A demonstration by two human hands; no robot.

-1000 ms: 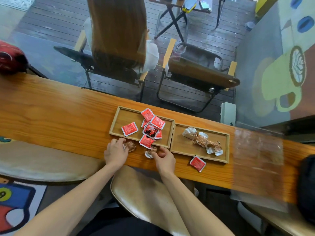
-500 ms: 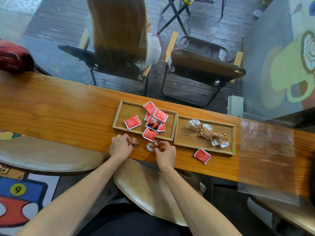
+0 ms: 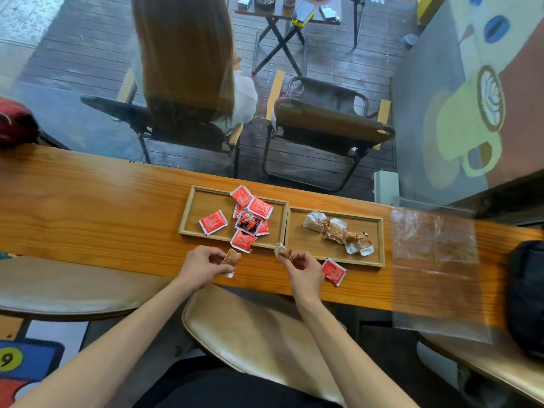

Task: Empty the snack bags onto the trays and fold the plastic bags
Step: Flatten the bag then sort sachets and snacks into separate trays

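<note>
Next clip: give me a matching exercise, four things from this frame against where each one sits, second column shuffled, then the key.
Things
1. brown-wrapped snack in the left hand
2. pile of red packets
3. lone red packet
4. clear plastic bag

Places
A. flat on the counter, right of both trays
B. inside the left tray
C. on the counter, at the right tray's near edge
D. pinched above the counter, in front of the left tray

Pairs: 1-D, 2-B, 3-C, 4-A

Print on the red packets (image 3: 213, 222) is too small to read.
</note>
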